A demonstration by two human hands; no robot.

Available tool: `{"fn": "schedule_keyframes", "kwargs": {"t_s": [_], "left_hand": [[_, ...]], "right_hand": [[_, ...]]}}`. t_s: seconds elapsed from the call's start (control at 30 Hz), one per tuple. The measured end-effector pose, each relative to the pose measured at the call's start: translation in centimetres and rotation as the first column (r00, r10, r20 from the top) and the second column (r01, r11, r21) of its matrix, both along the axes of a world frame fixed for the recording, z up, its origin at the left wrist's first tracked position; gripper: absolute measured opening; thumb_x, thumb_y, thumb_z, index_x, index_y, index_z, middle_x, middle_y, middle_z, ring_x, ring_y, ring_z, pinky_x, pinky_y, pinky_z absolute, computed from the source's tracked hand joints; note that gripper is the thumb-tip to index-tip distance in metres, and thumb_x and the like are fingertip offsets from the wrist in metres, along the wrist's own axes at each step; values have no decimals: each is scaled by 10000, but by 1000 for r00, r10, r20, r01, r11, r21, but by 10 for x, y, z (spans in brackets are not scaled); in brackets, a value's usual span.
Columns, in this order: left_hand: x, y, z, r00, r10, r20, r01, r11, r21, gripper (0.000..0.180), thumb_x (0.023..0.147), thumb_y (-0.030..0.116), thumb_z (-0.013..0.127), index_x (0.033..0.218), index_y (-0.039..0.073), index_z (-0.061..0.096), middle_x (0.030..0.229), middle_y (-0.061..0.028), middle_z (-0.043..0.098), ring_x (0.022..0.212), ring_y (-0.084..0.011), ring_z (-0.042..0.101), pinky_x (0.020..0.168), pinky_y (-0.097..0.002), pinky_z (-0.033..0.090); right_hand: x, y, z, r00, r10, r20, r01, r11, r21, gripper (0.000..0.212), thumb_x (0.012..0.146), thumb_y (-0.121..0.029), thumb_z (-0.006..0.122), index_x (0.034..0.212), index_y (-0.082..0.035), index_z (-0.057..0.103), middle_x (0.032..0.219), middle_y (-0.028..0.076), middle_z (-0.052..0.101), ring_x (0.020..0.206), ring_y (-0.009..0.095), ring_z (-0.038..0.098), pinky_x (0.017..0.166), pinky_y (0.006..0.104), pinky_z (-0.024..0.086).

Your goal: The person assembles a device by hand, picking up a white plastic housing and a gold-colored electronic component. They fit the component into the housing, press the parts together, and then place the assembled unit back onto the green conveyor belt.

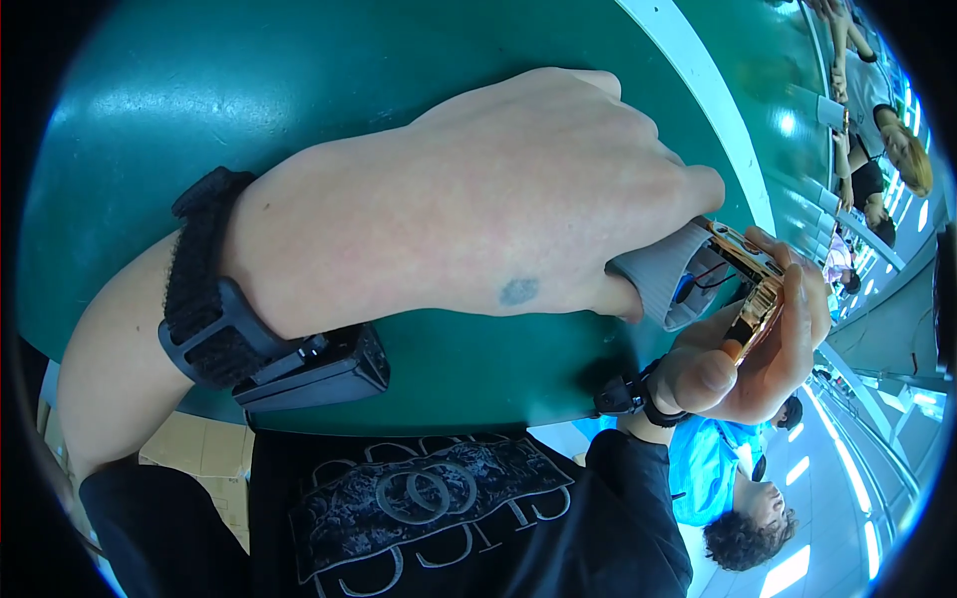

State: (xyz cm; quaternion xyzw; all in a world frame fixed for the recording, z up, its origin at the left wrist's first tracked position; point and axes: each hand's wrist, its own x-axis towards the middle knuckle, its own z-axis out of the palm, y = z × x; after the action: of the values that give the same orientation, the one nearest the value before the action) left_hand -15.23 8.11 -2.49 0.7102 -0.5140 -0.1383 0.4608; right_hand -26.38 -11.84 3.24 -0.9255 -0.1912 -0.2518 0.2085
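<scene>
The small device is held up above the green bench (249,90), toward its right side, near the lower end of the pale band (713,90) that curves across that part. The left hand (573,169) has its thumb and curled fingers pinching a grey shell (653,274); the right hand (748,364) grasps a gold-rimmed part (763,304) between thumb and fingers. Thin red and dark wires (710,276) show in the shell's open mouth, by the gold-rimmed part. Both pieces look light and stiff, the shell probably plastic and the glossy rim likely slippery, while the wires would be the fragile point, so the two are best kept close together without pulling or twisting. The shell is best taken around its outer wall, the other piece by its gold edges, clear of the exposed insides. The left forearm lies across much of the view, hiding the bench beneath. Its black strap (194,279) and a black box (324,374) sit by the near edge and could snag, as could the right wrist's black band (623,394). Cardboard boxes (204,448) show below the near left corner, and a person in blue (718,463) is beyond the right side.
</scene>
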Motion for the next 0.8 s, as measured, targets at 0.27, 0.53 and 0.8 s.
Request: {"fn": "schedule_keyframes", "kwargs": {"t_s": [0.27, 0.53, 0.8], "left_hand": [[1, 1, 1, 1000, 12, 9, -12, 1000, -11, 600, 720, 315, 858, 1224, 79, 635, 921, -68, 683, 880, -230, 653, 806, -365, 436], [2, 1, 3, 1000, 0, 14, 0, 1000, 17, 599, 719, 313, 860, 1224, 78, 637, 967, -64, 693, 909, -224, 656, 815, -362, 434], [0, 0, 2, 1000, 2, 26, -1, 1000, -20, 589, 732, 279, 850, 1232, 64, 628, 1034, -62, 699, 965, -224, 658, 868, -362, 449]], "right_hand": [[6, 7, 8, 998, -10, -56, 6, 998, -62, 705, 918, -557, 655, 1250, 61, 585, 1137, 261, 588, 901, 367, 703, 771, 422, 612], [6, 9, 2, 999, -3, -46, 6, 999, 47, 625, 859, -465, 746, 1178, 60, 628, 1103, 262, 605, 902, 359, 707, 772, 410, 601], [9, 5, -4, 996, 33, -84, -29, 998, 55, 574, 886, -440, 722, 1154, 60, 629, 1112, 269, 607, 948, 382, 700, 819, 456, 607]]}}
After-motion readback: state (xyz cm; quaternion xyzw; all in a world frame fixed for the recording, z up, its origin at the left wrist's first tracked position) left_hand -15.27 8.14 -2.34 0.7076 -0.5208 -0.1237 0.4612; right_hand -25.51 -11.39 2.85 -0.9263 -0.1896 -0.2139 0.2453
